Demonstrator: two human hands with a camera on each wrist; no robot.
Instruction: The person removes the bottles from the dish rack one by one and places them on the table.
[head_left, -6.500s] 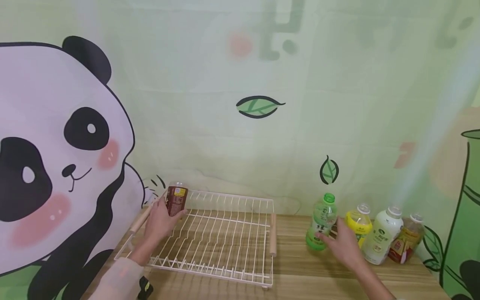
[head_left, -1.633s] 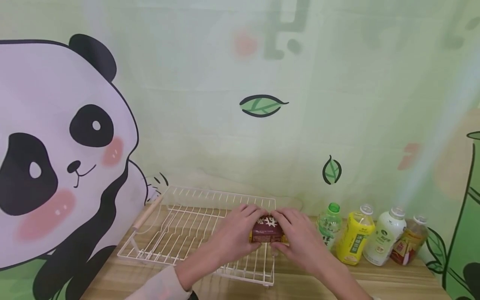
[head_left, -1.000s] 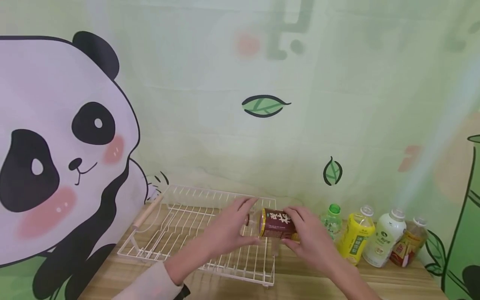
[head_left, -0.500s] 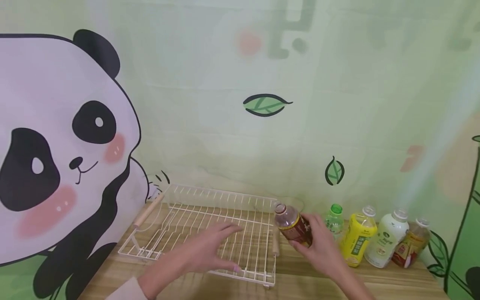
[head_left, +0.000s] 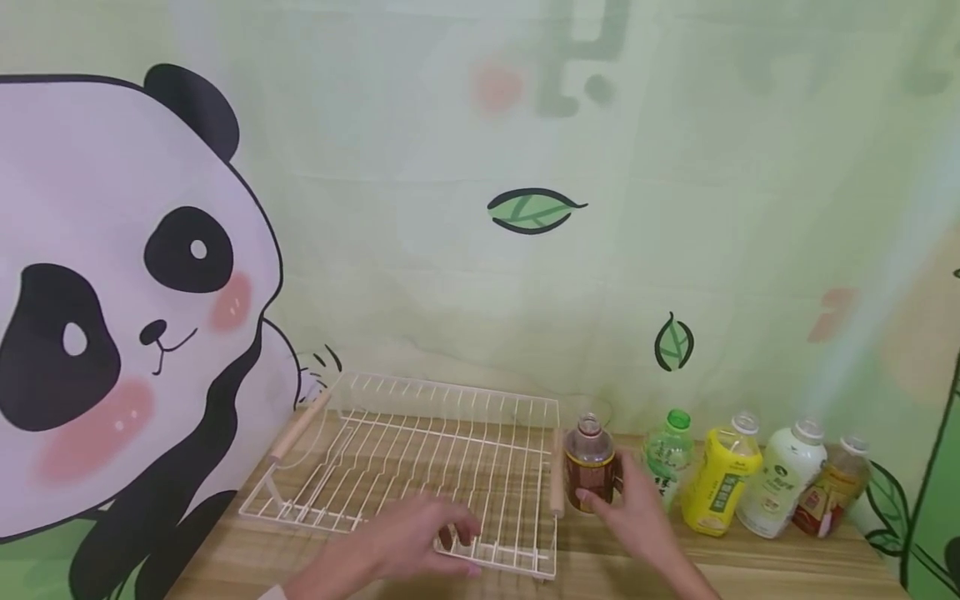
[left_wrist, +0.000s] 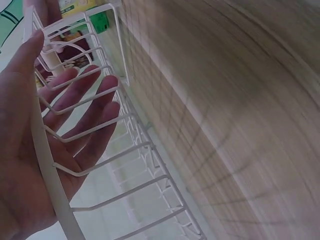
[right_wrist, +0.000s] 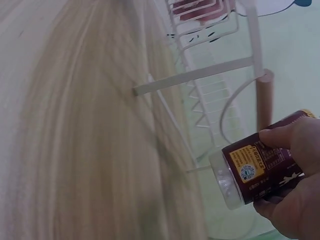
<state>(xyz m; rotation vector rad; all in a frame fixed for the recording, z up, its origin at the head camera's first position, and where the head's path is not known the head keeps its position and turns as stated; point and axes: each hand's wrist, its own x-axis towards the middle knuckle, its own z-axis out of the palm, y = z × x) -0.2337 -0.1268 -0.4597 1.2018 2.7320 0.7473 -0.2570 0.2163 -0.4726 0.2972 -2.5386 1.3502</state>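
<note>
A bottle [head_left: 590, 481] with a dark red label and clear shoulder stands upright just right of the white wire rack [head_left: 557, 477]. My right hand [head_left: 632, 510] grips it from the right, thumb across the label's front. In the right wrist view the bottle [right_wrist: 260, 162] shows its clear base and a yellow label patch, with the right hand [right_wrist: 300, 170] round it. My left hand [head_left: 416, 533] hovers at the rack's front edge, holding nothing. In the left wrist view its loosely bent fingers [left_wrist: 75, 95] show behind the rack's wires.
To the right stand a green-capped bottle [head_left: 669, 454], a yellow bottle [head_left: 722, 483], a white bottle [head_left: 782, 479] and a red-labelled bottle [head_left: 831, 492]. Behind the wooden table [head_left: 480, 587] hangs a green backdrop [head_left: 405, 275] with a panda.
The dark red bottle went from the rack's back left into both hands, lying sideways. The left hand then let go and moved left and down; the right hand turned the bottle upright beside the rack.
</note>
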